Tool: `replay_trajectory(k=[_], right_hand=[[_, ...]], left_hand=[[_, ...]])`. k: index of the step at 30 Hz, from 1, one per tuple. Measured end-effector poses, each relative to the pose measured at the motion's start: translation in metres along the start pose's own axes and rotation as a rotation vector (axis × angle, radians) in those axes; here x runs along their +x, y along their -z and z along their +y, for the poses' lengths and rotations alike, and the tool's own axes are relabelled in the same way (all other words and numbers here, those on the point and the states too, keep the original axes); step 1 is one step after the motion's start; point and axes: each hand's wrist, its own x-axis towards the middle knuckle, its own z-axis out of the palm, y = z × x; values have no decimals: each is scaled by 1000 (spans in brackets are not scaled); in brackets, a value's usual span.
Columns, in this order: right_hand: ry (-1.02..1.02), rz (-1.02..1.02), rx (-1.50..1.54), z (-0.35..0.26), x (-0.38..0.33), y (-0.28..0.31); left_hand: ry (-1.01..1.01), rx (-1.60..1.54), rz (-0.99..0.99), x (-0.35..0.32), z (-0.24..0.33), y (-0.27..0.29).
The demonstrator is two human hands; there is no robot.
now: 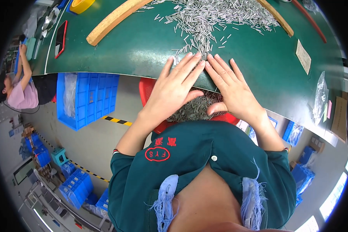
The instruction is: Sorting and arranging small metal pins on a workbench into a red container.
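My left hand [175,83] and my right hand [232,85] lie side by side at the near edge of the green table [139,58], fingers stretched out and pointing away from me. Their fingertips touch the near end of a heap of small metal pins [203,29] spread over the tabletop. Neither hand is closed round anything. Below the edge, between my hands and my body, a red plastic basket [146,89] holds a mass of similar pins [197,107]. Part of the basket is hidden by my hands and shirt.
Two wooden strips [114,21] [276,17] flank the heap. A red-edged phone [60,39] and yellow tape roll [81,5] lie left; a paper card [303,57] and plastic bag [320,98] lie right. Blue crates [91,98] stand below. Another person [23,92] sits at far left.
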Motion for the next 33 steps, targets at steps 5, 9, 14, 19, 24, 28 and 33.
replay_trajectory(k=[5,9,14,19,24,28,33], right_hand=[[-113,15,20,2,-22,13],[-138,-58,-33,1,-41,12],[-6,-66,63,-9,-36,8],[-25,2,26,-2,-23,5],[8,2,70,-2,-25,6],[38,25,129,-4,-21,7],[19,35,71,0,-10,3]], left_hand=[[123,109,141,-26,-17,14],[188,147,140,-49,-18,14],[72,70,113,-46,-4,8],[27,41,131,-32,3,4],[18,23,83,-28,4,1],[-36,8,67,-23,7,2],[-24,18,69,-12,6,-2]])
